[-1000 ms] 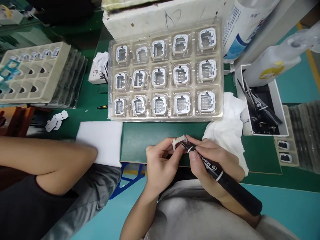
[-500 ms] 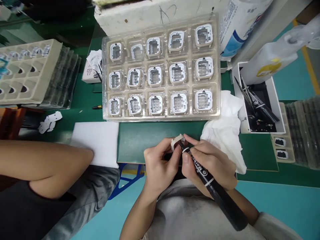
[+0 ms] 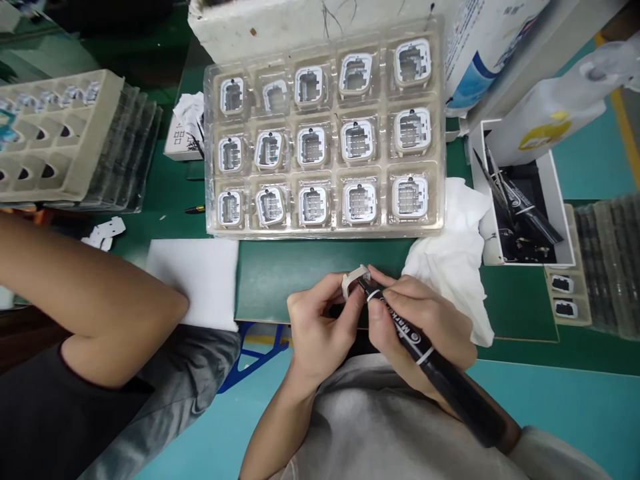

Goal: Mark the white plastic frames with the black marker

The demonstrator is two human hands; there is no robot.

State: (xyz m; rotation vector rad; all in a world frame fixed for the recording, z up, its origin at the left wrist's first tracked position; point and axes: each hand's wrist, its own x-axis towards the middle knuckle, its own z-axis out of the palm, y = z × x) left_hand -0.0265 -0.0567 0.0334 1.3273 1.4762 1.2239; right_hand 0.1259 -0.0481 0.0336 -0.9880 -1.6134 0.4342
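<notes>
Near the table's front edge, my left hand pinches a small beige frame-shaped part between thumb and fingers. A black marker is gripped in my right hand, its tip at the inner side of the beige part. The marker slants down to the right, with its thick end over my forearm. Beyond both hands lies a clear plastic tray holding rows of white-rimmed square parts, each in its own compartment.
White cloth lies right of my hands, beside a white box with tweezers and another marker. A white pad is at the left, touched by another person's arm. Stacked trays stand farther left; bottles are at the back right.
The marker's thick end has swung slightly up and right, and my right hand has shifted a little right. The other person's arm at the left has moved up.
</notes>
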